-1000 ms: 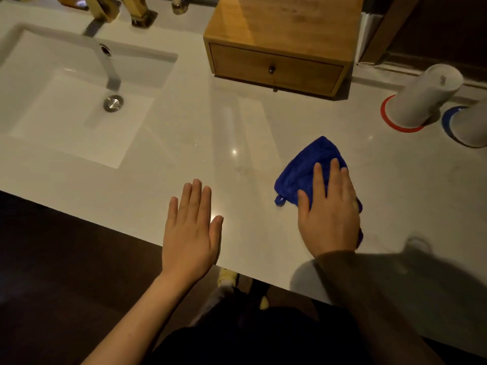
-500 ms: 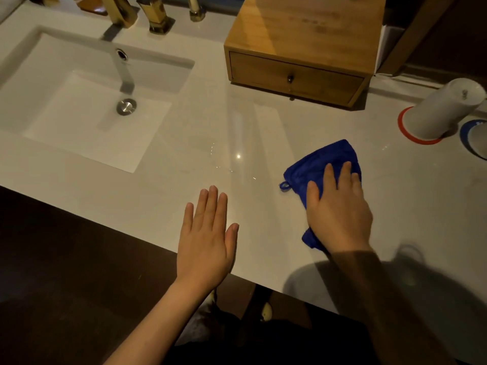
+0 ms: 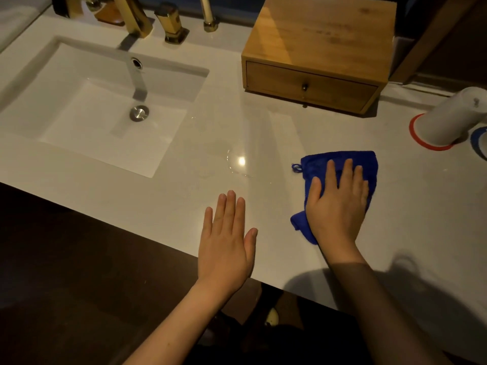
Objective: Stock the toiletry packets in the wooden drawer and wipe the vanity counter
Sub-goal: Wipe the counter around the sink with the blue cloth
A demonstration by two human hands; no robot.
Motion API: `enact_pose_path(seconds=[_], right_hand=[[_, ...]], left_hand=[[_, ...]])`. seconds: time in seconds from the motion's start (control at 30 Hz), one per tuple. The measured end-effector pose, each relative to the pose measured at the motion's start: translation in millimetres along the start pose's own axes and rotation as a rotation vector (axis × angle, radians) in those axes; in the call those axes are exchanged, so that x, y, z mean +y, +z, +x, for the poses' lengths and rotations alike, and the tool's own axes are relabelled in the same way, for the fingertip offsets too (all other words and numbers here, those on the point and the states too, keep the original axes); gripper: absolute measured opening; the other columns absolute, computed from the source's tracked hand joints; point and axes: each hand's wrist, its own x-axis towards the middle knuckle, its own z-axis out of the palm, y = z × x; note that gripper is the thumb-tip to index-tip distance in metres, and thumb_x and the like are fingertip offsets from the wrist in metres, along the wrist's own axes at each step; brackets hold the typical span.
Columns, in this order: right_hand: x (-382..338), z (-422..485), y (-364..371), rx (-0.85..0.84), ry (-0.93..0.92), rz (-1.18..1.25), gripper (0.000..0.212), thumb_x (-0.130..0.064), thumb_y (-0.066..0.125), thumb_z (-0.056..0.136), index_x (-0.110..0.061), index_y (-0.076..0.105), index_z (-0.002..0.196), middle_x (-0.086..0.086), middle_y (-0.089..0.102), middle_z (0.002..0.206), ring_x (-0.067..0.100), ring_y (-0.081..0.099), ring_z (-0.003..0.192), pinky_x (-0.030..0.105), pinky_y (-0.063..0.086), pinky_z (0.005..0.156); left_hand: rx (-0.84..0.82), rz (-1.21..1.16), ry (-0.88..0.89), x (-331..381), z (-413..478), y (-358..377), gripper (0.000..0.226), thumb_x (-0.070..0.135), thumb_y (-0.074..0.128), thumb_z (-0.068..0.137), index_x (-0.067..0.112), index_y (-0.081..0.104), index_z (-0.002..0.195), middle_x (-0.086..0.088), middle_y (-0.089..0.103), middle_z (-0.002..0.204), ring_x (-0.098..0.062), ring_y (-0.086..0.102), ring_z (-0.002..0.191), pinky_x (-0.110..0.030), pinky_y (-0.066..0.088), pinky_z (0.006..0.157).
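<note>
Wiping stage, judging by the layout: drawer (image 3: 311,88) closed, no packets in view.

Item 1, cloth (image 3: 317,164): blue, napped, folded into a rough pad. It lies flat on the counter (image 3: 263,133), right of centre, between the sink (image 3: 105,122) and an upturned white cup (image 3: 453,119). Small loop (image 3: 297,167) at its left corner. Likely soft, light and limp, so it would bunch unless pressed from above. Best hold: a flat palm over the middle for wiping, or a pinch at a corner or the loop for lifting.

Item 2, right hand (image 3: 337,206): laid on the cloth, fingers straight and slightly spread, pressing down rather than curled round it.

Item 3, left hand (image 3: 226,241): flat, fingers straight and together, at the counter's front edge, holding nothing. Whether it touches or hovers cannot be told.

Item 4, counter: pale and glossy, with a lamp glint and faint arc marks, perhaps moisture, left of the cloth. Probably slick there.

Item 5, drawer: set in a wooden box at the back. The small dark knob (image 3: 305,86) is its only grip.
</note>
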Motion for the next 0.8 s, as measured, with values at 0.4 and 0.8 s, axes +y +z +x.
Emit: enact_pose_path(seconds=[0.4,0.8], right_hand=[[-85,12,22,-0.014,0.13,-0.085,0.052,-0.026,0.034,0.098,-0.003,0.027,0.144,0.026,0.025,0.151,0.042,0.02,0.14,0.052,0.014,0.114],[-174,36,47,-0.04,0.116,-0.109,0.053,-0.028,0.031,0.099,-0.005,0.021,0.146,0.023,0.017,0.154,0.039,0.012,0.143,0.049,0.008,0.116]], left_hand=[[-0.17,-0.008,0.156,-39,11,-12,0.065,0.047,0.007,0.096,0.01,0.037,0.139,-0.009,0.041,0.146,-0.024,0.04,0.134,-0.041,0.025,0.114],[-0.005,-0.161,0.095,-169,46,-62,0.064,0.05,0.011,0.09,0.019,0.002,0.145,0.001,-0.011,0.152,-0.018,-0.013,0.143,-0.035,-0.007,0.118]])
